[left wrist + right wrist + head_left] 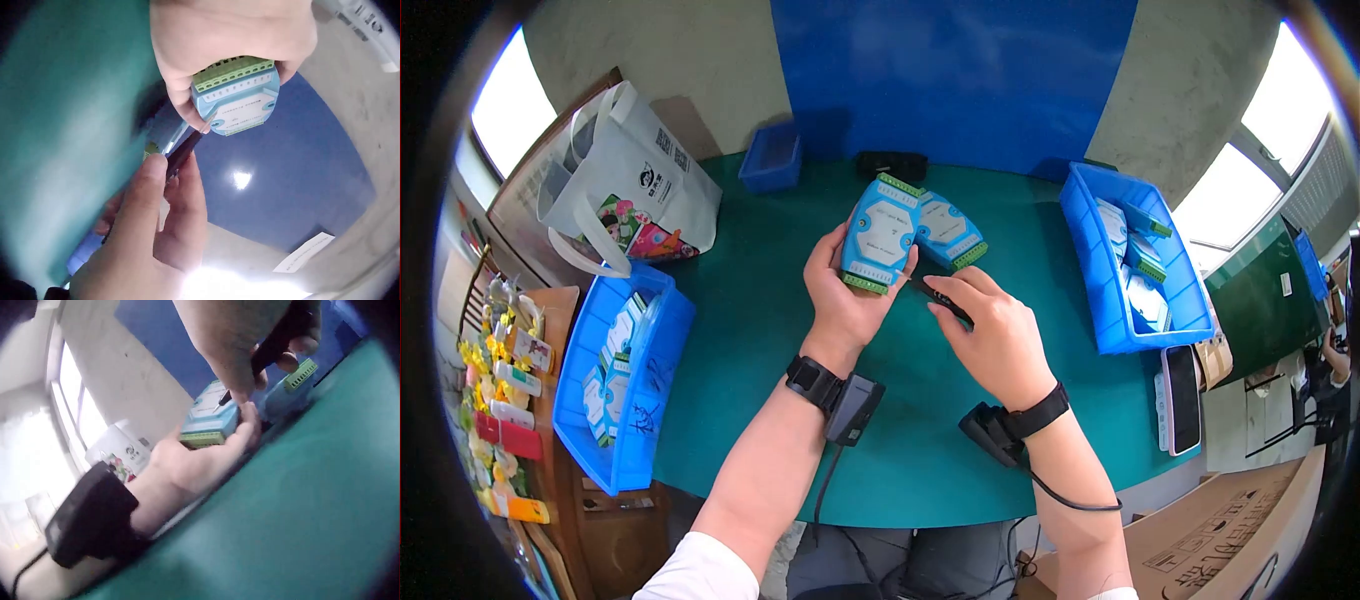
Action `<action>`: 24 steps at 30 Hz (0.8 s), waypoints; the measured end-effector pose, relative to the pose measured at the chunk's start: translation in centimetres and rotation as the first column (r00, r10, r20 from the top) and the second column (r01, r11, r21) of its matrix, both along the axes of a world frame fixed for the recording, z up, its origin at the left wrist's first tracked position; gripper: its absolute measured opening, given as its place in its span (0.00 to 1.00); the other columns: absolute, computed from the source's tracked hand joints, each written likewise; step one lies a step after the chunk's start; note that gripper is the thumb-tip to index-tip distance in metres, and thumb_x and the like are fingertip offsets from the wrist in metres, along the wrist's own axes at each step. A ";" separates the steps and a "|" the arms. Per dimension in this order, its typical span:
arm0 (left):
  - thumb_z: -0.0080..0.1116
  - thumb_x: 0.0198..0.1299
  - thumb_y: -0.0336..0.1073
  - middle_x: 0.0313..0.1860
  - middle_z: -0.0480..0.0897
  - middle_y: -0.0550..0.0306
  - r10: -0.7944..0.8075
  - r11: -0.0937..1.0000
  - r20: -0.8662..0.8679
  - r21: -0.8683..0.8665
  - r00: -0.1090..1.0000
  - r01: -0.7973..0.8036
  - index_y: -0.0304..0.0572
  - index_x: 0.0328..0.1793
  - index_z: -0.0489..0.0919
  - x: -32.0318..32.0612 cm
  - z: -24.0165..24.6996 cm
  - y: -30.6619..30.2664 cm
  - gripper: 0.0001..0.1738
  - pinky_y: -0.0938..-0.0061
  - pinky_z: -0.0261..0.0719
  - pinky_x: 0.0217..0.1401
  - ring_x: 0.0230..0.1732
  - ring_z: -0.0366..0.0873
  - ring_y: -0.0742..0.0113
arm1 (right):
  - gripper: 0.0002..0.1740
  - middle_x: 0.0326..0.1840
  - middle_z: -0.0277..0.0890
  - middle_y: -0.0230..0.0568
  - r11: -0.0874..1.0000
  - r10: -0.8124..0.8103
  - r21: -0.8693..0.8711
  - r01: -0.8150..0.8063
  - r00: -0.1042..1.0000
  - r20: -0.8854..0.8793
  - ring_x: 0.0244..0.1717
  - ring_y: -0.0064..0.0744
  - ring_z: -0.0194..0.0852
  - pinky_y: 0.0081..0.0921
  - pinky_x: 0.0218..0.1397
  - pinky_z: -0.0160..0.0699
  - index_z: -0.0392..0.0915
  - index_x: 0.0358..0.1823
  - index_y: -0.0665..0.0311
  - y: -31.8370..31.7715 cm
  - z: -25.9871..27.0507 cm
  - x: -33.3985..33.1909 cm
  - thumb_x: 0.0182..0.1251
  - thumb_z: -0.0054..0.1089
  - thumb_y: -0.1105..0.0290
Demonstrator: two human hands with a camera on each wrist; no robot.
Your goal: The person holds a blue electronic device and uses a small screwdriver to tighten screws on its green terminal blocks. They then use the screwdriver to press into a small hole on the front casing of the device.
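My left hand [845, 303] grips a light-blue electronic module [882, 230] by its sides, its white label facing up and green terminal blocks at both ends. In my right hand [1002, 338] a black pen-like tool [948, 299] with a thin pale tip is pinched between thumb and fingers. In the right wrist view the tip of this tool [269, 353] overlaps the module's label near its edge. A second blue module [948, 230] lies on the table just behind, partly hidden by the held one.
Blue bins of similar modules stand at left [643, 390] and right [1090, 240]. Behind are a small blue box [771, 157], a black object [890, 165] and a white bag [650, 170]. A phone [1182, 398] lies at the right edge of the green table [960, 470].
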State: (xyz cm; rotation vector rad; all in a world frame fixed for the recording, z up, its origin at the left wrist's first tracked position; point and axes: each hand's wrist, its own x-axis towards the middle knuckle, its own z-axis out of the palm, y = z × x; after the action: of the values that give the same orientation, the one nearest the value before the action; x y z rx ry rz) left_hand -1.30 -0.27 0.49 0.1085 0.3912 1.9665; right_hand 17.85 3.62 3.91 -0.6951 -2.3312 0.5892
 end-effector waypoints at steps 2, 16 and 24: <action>0.52 0.71 0.45 0.61 0.82 0.45 0.014 1.000 0.038 -0.015 0.999 -0.013 0.40 0.62 0.78 0.2 0.3 -0.1 0.21 0.45 0.76 0.69 0.63 0.79 0.49 | 0.12 0.44 0.83 0.38 1.000 -0.002 -0.008 0.002 1.000 0.012 0.42 0.47 0.86 0.40 0.43 0.85 0.86 0.52 0.57 -0.1 0.0 0.1 0.68 0.64 0.69; 0.50 0.70 0.44 0.63 0.80 0.43 0.013 1.000 -0.098 0.017 0.995 -0.012 0.40 0.66 0.76 0.1 -0.2 0.1 0.24 0.45 0.77 0.68 0.64 0.78 0.46 | 0.08 0.42 0.84 0.42 0.992 0.066 0.107 -0.059 0.996 -0.064 0.45 0.47 0.85 0.41 0.45 0.86 0.82 0.44 0.64 -0.1 -0.1 -0.1 0.64 0.66 0.73; 0.46 0.71 0.45 0.63 0.81 0.48 0.012 1.000 -0.179 -0.004 0.984 -0.013 0.45 0.72 0.75 0.4 0.3 -0.1 0.26 0.46 0.78 0.67 0.63 0.79 0.51 | 0.08 0.43 0.85 0.40 0.988 0.069 0.145 -0.063 0.997 -0.041 0.46 0.43 0.85 0.40 0.44 0.87 0.84 0.44 0.63 -0.2 -0.2 -0.1 0.64 0.66 0.72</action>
State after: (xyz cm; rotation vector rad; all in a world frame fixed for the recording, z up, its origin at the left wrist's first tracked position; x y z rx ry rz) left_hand -0.90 -0.35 0.80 0.2814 0.5151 1.9747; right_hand 17.76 3.39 3.76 -0.5350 -2.3347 0.4562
